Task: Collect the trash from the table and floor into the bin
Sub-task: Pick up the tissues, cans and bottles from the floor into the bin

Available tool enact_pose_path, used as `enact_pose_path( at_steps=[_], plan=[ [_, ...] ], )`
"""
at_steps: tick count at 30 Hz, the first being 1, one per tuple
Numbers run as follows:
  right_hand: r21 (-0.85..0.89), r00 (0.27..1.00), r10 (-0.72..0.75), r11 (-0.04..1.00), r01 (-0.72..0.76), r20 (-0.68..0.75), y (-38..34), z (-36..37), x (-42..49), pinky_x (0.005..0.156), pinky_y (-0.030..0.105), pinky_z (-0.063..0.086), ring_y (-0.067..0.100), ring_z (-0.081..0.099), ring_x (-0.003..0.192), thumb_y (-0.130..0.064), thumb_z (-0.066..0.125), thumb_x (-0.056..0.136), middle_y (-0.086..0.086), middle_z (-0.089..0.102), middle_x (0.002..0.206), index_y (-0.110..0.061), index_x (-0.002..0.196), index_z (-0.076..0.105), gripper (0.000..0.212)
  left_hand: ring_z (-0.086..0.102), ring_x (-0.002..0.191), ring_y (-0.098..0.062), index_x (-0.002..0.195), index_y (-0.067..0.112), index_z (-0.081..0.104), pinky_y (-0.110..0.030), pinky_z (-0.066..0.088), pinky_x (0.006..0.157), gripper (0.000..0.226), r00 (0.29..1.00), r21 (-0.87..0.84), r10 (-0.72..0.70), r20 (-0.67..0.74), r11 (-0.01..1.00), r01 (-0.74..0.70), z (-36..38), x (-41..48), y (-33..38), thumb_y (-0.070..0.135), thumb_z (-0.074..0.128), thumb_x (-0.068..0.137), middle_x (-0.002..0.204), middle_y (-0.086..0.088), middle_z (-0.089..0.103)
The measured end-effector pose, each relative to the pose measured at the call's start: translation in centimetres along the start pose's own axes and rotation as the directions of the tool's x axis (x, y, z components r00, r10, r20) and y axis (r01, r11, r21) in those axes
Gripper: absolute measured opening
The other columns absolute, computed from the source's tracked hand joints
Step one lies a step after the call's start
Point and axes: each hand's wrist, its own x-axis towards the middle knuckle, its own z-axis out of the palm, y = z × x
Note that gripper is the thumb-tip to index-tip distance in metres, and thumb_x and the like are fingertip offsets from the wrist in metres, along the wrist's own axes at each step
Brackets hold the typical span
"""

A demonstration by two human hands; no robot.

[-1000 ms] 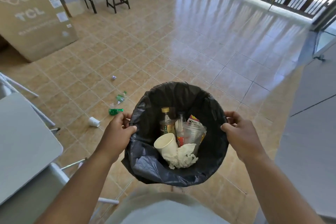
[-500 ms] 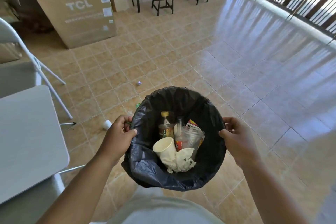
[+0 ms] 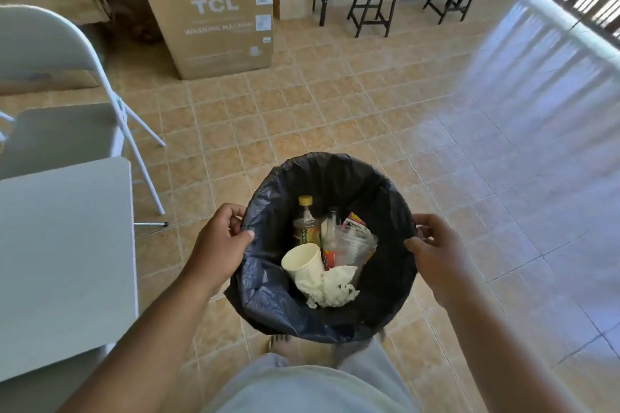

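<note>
Both hands clamp the bin's (image 3: 385, 201) rim, left hand (image 3: 218, 245) and right hand (image 3: 432, 251) on opposite sides, likely to carry it level above the floor (image 3: 335, 117). It hangs upright, mouth up, long axis vertical, beside the surface (image 3: 63, 245). Inside lie a cup (image 3: 303, 263), bottle (image 3: 306, 225) and tissue (image 3: 332, 287).

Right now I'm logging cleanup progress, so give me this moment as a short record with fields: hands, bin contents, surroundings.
left hand: gripping the bin's left rim
right hand: gripping the right rim
bin: lined with a black bag, held above the tiled floor
contents: tea bottle, paper cup, crumpled tissue, clear plastic cup
nearby: white table, folding chair, cardboard box
</note>
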Motion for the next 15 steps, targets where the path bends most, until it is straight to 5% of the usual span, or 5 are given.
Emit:
enact_pose_path(
  at_steps=[3, 8, 15],
  plan=[
    [-0.037, 0.994, -0.065, 0.997, 0.069, 0.093, -2.0, 1.0, 4.6, 0.05, 0.023, 0.052, 0.007, 0.07, 0.07, 0.0, 0.061, 0.086, -0.012, 0.067, 0.087, -0.039, 0.093, 0.063, 0.04, 0.055, 0.071, -0.022, 0.09, 0.039, 0.056, -0.036, 0.046, 0.07, 0.033, 0.994, -0.011, -0.042, -0.102, 0.999, 0.041, 0.1, 1.1, -0.1, 0.007, 0.064, 0.084, 0.075, 0.0, 0.054],
    [-0.114, 0.93, -0.131, 0.977, 0.18, 0.342, -4.9, 3.6, 11.6, 0.066, 0.039, 0.062, 0.013, 0.071, 0.075, 0.003, 0.06, 0.083, -0.002, 0.07, 0.094, -0.035, 0.097, 0.065, 0.042, 0.062, 0.082, -0.037, 0.093, 0.04, 0.055, -0.054, 0.052, 0.078, 0.034, 0.94, -0.083, -0.181, -0.289, 0.983, 0.164, 1.2, 0.7, -1.0, 0.008, 0.063, 0.083, 0.085, -0.013, 0.061],
    [-0.178, 0.694, -0.155, 0.907, 0.382, 0.703, -7.6, 9.0, 20.0, 0.08, 0.054, 0.059, 0.024, 0.071, 0.086, -0.002, 0.061, 0.084, -0.003, 0.071, 0.094, -0.038, 0.101, 0.063, 0.04, 0.058, 0.07, -0.023, 0.097, 0.039, 0.053, -0.039, 0.046, 0.069, 0.033, 0.727, -0.204, -0.397, -0.561, 0.917, 0.344, 6.0, -2.1, -3.2, 0.01, 0.066, 0.086, 0.077, -0.004, 0.058]
  ],
)
